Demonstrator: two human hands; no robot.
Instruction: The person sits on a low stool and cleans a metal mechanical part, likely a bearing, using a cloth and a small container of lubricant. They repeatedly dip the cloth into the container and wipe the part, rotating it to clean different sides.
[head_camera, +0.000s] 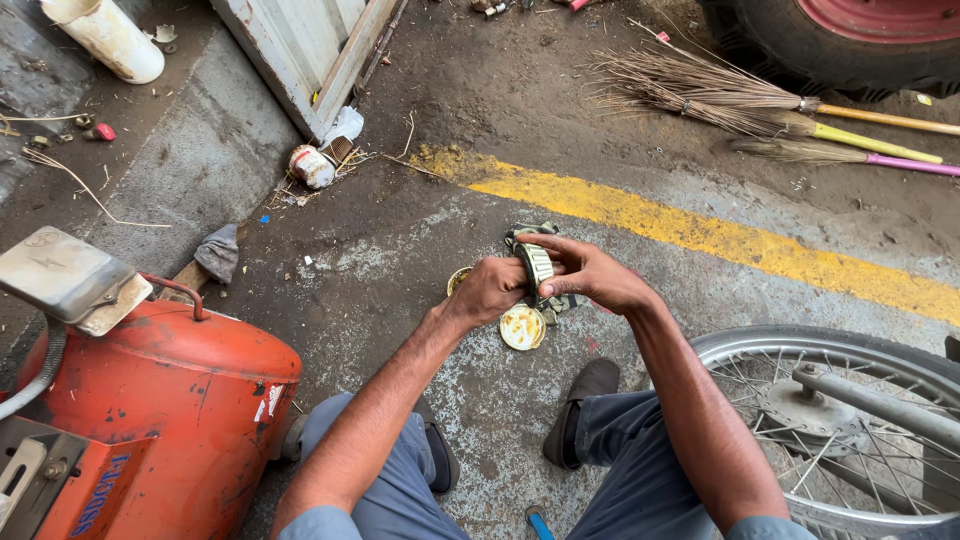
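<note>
1. Overhead, the head view showed two hands, both the person's own, meeting over the concrete floor.
2. Count: one ribbed cylindrical part, one green rag under it, two round yellowish caps on the floor, the nearer cap and a farther cap partly hidden behind the left wrist.
3. Left hand: grip was closed around the lower end of the ribbed part and the rag.
4. Right hand: fingers were curled narrow over the top of the ribbed part, touching it.
5. The part sat held between both hands, above the floor, just over the nearer cap.
6. Surroundings: one orange tank at the left, one spoked wheel at the right, three brooms beyond the yellow floor line, one large tyre at top right.
</note>
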